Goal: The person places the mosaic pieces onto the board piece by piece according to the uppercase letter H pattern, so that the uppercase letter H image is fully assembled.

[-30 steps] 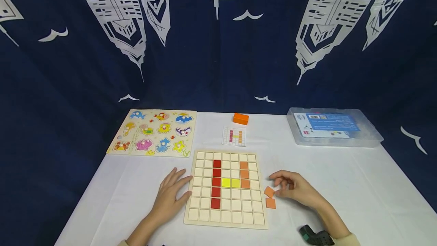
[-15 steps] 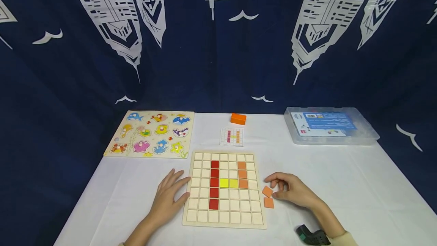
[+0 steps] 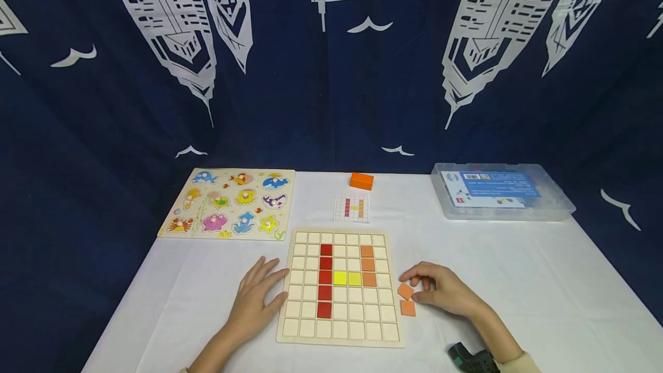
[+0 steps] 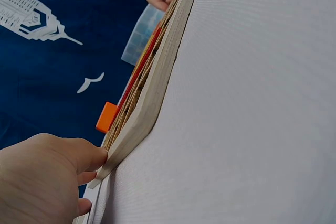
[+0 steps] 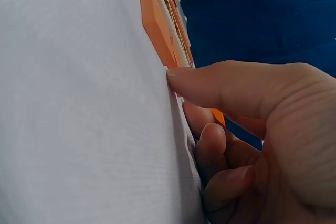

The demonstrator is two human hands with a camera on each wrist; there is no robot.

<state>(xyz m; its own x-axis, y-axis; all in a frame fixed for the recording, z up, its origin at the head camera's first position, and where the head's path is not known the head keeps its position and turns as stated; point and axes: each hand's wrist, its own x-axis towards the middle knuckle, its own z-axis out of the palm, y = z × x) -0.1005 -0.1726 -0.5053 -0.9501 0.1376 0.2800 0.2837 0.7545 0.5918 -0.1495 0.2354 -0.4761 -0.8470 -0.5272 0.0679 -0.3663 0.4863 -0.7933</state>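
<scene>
My left hand (image 3: 256, 298) rests at the left edge of a wooden grid board (image 3: 305, 330), fingers spread and thumb on the edge. Set in its cells are a column of red tiles (image 3: 324, 277), two yellow tiles (image 3: 347, 277) and a column of orange tiles (image 3: 367, 265). Right of the board, my right hand (image 3: 442, 289) is low over the table beside a loose orange square tile (image 3: 406, 290). The thumb meets that tile's corner and the index finger bends past its far side. A second loose orange tile (image 3: 408, 308) lies just nearer.
Behind the board lie a pattern card (image 3: 351, 208) and an orange block (image 3: 361, 181). An animal peg puzzle (image 3: 228, 203) is at back left, a clear plastic case (image 3: 502, 191) at back right. A dark device (image 3: 472, 358) sits by the right wrist.
The whole head view has shifted slightly left. My right index finger has edged a little closer to the upper loose tile. The left hand keeps its place at the board.
</scene>
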